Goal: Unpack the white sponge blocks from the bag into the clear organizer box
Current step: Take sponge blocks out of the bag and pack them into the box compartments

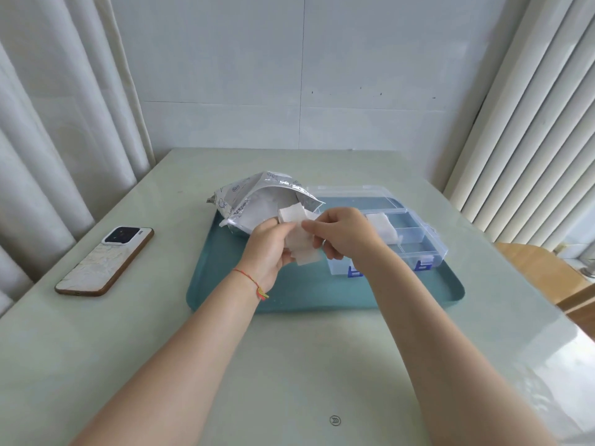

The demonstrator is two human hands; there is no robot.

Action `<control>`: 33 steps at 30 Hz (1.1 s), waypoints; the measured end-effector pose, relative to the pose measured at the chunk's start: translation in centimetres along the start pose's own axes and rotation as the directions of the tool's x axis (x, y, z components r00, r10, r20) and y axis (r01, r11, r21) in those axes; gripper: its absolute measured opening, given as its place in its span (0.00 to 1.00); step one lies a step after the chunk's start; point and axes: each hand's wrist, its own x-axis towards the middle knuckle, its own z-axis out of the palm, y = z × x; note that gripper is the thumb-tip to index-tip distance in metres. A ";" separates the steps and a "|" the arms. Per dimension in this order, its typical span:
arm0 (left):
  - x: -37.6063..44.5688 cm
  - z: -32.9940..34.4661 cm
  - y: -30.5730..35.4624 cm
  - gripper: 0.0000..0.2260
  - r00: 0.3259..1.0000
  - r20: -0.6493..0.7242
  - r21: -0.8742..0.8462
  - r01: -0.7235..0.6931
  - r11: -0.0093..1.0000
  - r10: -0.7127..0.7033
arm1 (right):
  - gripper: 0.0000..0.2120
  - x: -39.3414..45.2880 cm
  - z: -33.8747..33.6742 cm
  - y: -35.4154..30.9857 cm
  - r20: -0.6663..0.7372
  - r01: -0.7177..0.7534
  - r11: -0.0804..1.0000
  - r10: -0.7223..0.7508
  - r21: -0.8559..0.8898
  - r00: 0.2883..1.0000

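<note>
At the desk's (135, 365) left edge we see a phone (104, 260) lying face down. To its right a teal tray (289, 294) sits mid-desk. On the tray's far left corner lies the silver bag (257, 201), its mouth open toward us, a white block showing just inside.

Above the tray's middle we hold a small bunch of white sponges (301, 235) between both hands. Our left hand (269, 252) curls its fingers around the bunch from the left, the thumb lying across its front. Our right hand (344, 235) pinches the bunch's right side, thumb on top and fingers curled beneath, so the sponges sit between the two sets of fingertips.

On the tray's right side stands the clear box (415, 239), lid open; one sponge (381, 226) lies in its middle compartment, just right of our right hand.
</note>
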 end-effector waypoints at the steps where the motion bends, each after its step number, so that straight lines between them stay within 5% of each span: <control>1: -0.1 -0.1 -0.1 0.09 1.000 0.000 -0.002 -0.003 1.000 0.003 | 0.12 -0.1 -0.1 0.0 0.007 0.003 1.000 -0.003 -0.006 1.000; 5: -0.6 -0.4 0.4 0.09 1.000 0.013 -0.072 0.019 0.997 -0.018 | 0.11 -0.6 -0.1 -0.2 0.008 0.082 0.991 -0.082 -0.108 0.997; 8: -0.9 -0.4 0.6 0.19 0.999 0.016 -0.155 0.052 0.987 -0.050 | 0.11 -0.8 0.4 -0.3 -0.011 0.168 0.959 -0.176 -0.228 0.984; 11: -0.9 -0.6 0.5 0.14 0.996 0.046 -0.246 0.080 0.966 -0.071 | 0.11 -0.7 0.5 -0.3 -0.134 0.194 0.950 -0.231 -0.244 0.964; 14: -0.7 -1.0 0.5 0.13 0.993 0.088 -0.327 0.107 0.939 -0.083 | 0.07 -0.4 0.1 -0.3 -0.224 0.147 0.973 -0.185 -0.178 0.957; 19: -1.0 -1.0 0.5 0.13 0.982 0.154 -0.348 0.158 0.924 -0.110 | 0.08 -1.0 -0.2 -0.5 -0.089 0.122 0.992 -0.125 -0.038 0.988; 23: -1.2 -1.2 0.7 0.14 0.962 0.232 -0.434 0.235 0.869 -0.144 | 0.08 -1.1 -0.4 -0.5 0.007 0.061 0.968 -0.064 0.245 0.998; 27: -1.0 -1.3 0.5 0.12 0.970 0.161 -0.481 0.241 0.843 -0.185 | 0.09 -1.1 -0.4 -0.6 -0.070 0.032 0.950 -0.011 0.311 0.997; 30: -0.6 -1.3 0.1 0.12 0.980 0.055 -0.374 0.197 0.906 -0.190 | 0.07 -1.1 -1.2 -0.8 -0.225 0.098 0.938 -0.023 0.331 0.974; 33: -0.4 -1.1 -0.1 0.15 0.987 0.003 -0.144 0.158 0.977 -0.159 | 0.08 -1.1 -2.2 -0.7 -0.186 0.137 0.920 -0.072 0.367 0.980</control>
